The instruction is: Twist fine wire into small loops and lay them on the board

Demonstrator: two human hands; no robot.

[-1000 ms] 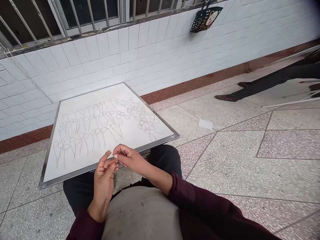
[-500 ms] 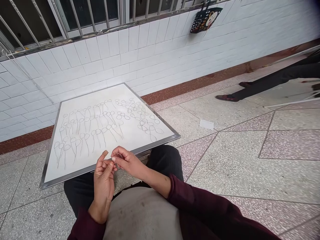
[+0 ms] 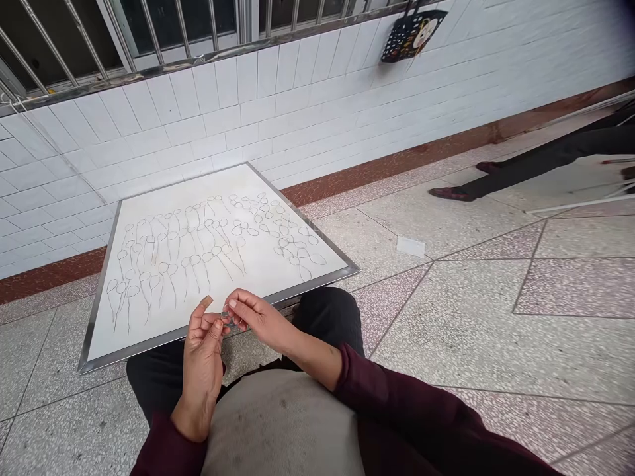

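Near the front edge of a white board (image 3: 163,324) with a grey metal rim, my left hand (image 3: 204,354) pinches a thin wire (image 3: 224,317) between thumb and fingers. One left finger, with a tan wrap (image 3: 207,301) at its tip, sticks up. Just to the right, my right hand (image 3: 255,319) closes its thumb and fingertips on the same thin wire; its exact shape is too small to tell. Rows of thin wire loops with long tails (image 3: 169,270) lie on the board's left and middle. Several loops (image 3: 295,248) are clustered at its right.
The board rests over my knees, its far side by the white tiled wall (image 3: 208,132). A dark perforated basket (image 3: 411,34) hangs from the window ledge. A white card (image 3: 410,246) lies on the floor. Another person's legs (image 3: 526,162) stretch in from the right.
My hands have drawn slightly apart at the fingertips, and the right fingers have turned a little. The loop that showed by the right hand is now less visible. The board's loops look unmoved.
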